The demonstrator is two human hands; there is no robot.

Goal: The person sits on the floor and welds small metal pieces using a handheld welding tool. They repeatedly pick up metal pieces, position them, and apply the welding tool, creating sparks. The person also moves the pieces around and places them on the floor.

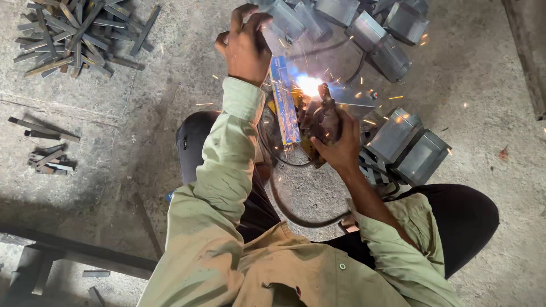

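Concrete floor (170,85) fills frame. Grey metal boxes (398,142) right and top centre. Scrap strips (74,34) upper left. Left hand (245,45) top centre, grip closed on a box (284,20). Right hand (335,142) centre, grip clamped on welding holder (319,116), arc (309,85) sparking just above.

Far left of your grip you have a heap of flat steel strips (77,35), with a few loose offcuts (45,149) below it on the concrete floor (478,74).
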